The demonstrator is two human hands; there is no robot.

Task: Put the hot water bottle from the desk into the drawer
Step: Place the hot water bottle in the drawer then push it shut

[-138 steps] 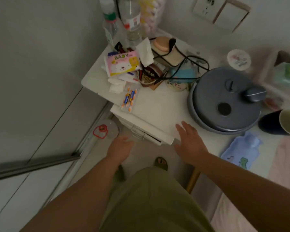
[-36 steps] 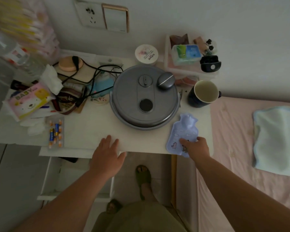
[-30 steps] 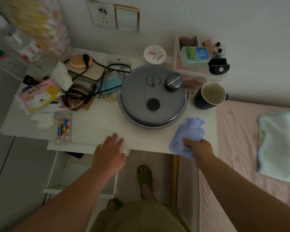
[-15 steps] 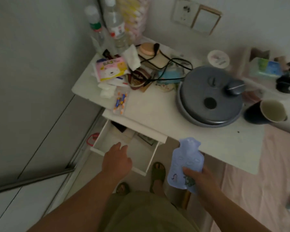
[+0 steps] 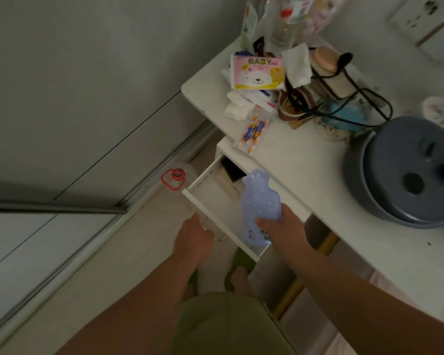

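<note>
The small lilac-blue hot water bottle [image 5: 259, 201] hangs over the open white drawer [image 5: 210, 193], its neck pointing toward the back of the drawer. My right hand [image 5: 283, 228] grips its lower end, just above the drawer's front panel. My left hand [image 5: 193, 235] is at the outside of the drawer front, fingers curled at the handle. The drawer sticks out from under the white desk [image 5: 300, 160]; a dark object lies at its back.
On the desk stand a grey round lidded appliance [image 5: 405, 172], a pack of batteries [image 5: 254, 130], a pink BABY wipes pack [image 5: 258, 73], cables, tissues and bottles. A red-rimmed clear lid [image 5: 173, 178] lies on the floor by the sliding door rail. My slippered feet are below the drawer.
My right hand lifted the bottle off the desk and carried it left over the drawer. My left hand moved from the desk edge to the drawer front, which now stands open.
</note>
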